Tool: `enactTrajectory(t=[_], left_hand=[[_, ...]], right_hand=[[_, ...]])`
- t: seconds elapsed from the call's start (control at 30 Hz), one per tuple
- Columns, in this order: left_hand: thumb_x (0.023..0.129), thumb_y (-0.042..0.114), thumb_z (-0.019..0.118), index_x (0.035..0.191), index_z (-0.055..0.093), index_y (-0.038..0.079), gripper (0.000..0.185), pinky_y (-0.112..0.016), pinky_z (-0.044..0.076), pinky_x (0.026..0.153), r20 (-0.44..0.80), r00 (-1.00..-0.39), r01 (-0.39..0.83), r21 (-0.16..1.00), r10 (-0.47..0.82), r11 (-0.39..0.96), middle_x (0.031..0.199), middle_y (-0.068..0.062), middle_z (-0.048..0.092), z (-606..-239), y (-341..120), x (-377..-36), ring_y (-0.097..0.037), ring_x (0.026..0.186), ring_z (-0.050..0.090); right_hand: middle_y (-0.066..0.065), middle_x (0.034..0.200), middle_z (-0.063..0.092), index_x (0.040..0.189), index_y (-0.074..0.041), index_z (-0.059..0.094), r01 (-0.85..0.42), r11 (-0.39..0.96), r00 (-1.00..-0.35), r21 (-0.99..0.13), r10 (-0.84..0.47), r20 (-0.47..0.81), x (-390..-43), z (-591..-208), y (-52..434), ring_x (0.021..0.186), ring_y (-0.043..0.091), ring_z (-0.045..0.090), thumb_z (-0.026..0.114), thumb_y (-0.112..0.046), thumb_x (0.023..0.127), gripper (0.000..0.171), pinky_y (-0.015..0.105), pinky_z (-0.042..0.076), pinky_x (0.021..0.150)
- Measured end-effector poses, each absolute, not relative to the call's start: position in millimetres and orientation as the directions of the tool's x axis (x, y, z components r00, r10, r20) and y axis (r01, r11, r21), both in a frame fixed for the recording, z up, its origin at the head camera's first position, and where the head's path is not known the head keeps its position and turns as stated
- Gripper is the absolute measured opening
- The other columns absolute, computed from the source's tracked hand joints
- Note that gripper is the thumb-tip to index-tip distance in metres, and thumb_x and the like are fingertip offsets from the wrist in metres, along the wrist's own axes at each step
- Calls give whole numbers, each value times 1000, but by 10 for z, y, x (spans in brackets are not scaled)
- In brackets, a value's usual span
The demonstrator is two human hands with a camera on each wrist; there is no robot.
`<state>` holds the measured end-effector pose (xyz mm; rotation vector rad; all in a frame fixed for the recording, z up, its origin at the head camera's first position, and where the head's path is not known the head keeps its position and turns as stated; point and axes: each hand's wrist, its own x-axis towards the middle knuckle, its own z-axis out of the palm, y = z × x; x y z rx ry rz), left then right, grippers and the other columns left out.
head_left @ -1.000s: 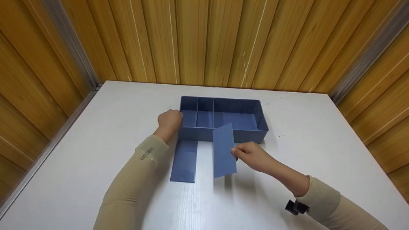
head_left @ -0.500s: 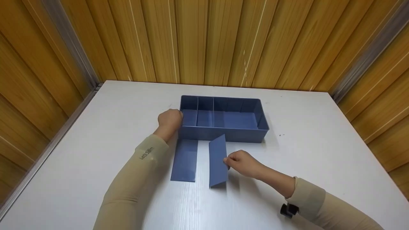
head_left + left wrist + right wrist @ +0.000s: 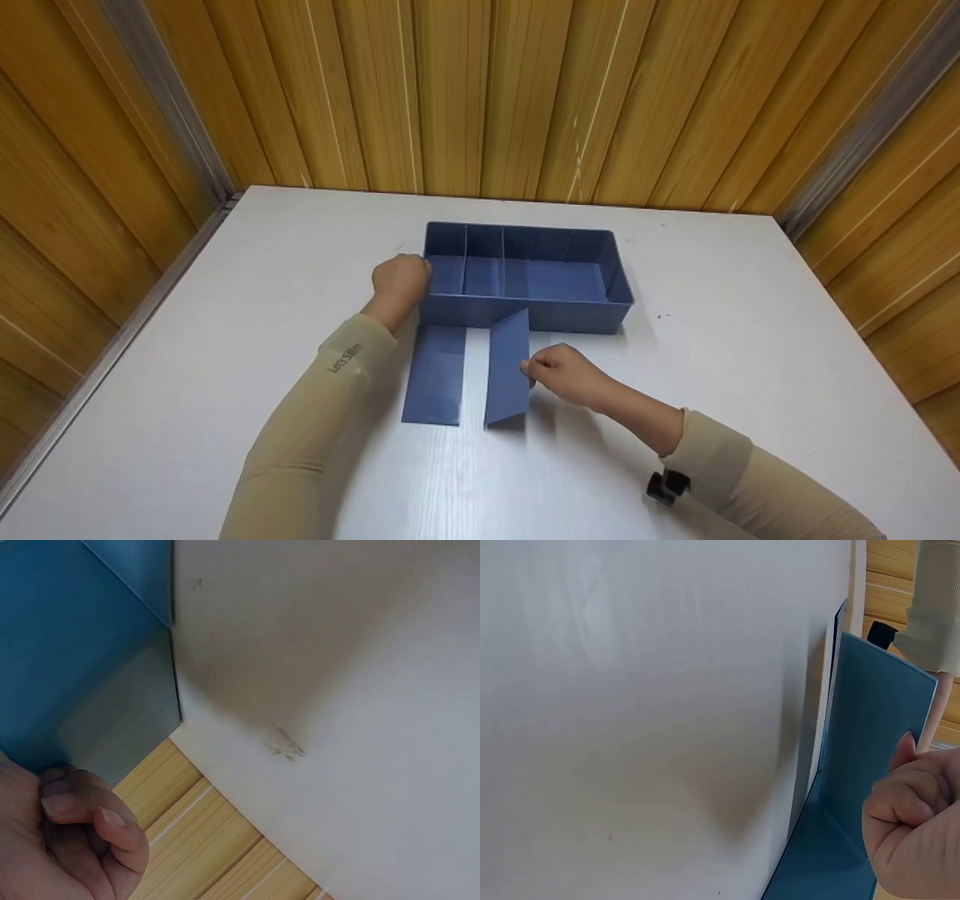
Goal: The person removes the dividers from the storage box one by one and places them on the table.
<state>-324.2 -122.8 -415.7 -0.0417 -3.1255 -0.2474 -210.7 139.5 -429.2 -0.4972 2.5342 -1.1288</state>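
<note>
- Now, your big white table sits in front of a wall of wooden boards, and all the other things lie on it.
- Next comes the blue box. It sits near the middle of the table, toward the far side. Thin walls inside split it into parts: two small ones on the left and a wider one on the right.
- Your arms wear tan sleeves, and a small black clip sits at your right wrist.
- One flat blue sheet lies on the table, just in front of the box's left end, beside your left arm.
- A second blue sheet, the tilted blue sheet, stands up on its near edge, just right of the flat one. Its top leans toward the front wall of the box.
- Your left hand has its fingers curled and rests against the left end of the box. The left wrist view shows the fingers bent right by the box's corner.
- Your right hand pinches the right edge of the tilted blue sheet. The right wrist view shows your fingers curled on that edge.
</note>
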Motion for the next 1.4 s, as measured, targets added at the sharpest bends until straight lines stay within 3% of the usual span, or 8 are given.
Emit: enactTrajectory(t=[0.6,1.03,1.13,1.3,1.4], left_hand=[[108,18,41,97,71,1,36,-48,62,81,-8,-1000,13,176,15,984,102,-17,77,-4143,-1226,-3255,-32,93,75],[109,22,38,98,72,0,42,-48,62,80,8,-1000,1,201,-1,980,101,-18,77,-4149,-1236,-3251,-33,92,75],[109,22,38,98,72,0,42,-48,62,79,9,-1000,-3,210,-5,978,101,-18,77,-4150,-1235,-3251,-32,91,75],[108,20,40,99,72,-1,39,-48,62,79,3,-1000,4,189,4,982,101,-18,77,-4154,-1232,-3256,-32,90,74],[107,17,42,98,72,0,35,-48,63,77,3,-1000,27,161,27,987,101,-18,77,-4151,-1230,-3256,-31,89,74]], right_hand=[[-11,52,31,80,13,66,-139,635,-889,-760,-417,-187,-2132,-4327,1360,52,5,24,55,-15,103,38,21,22,52],[-12,51,36,72,14,62,-121,684,-899,-719,-384,-213,-2147,-4357,1325,55,7,32,58,-14,98,38,22,26,57],[-11,51,37,67,10,61,-117,699,-897,-705,-379,-227,-2150,-4362,1306,55,7,33,57,-14,98,39,22,27,57],[-10,50,36,55,-8,51,-128,719,-883,-683,-396,-251,-2144,-4383,1287,53,8,32,55,-15,99,44,22,27,56],[-10,51,36,56,-7,52,-139,723,-876,-677,-409,-257,-2150,-4399,1287,53,8,32,55,-16,100,44,22,27,56]])
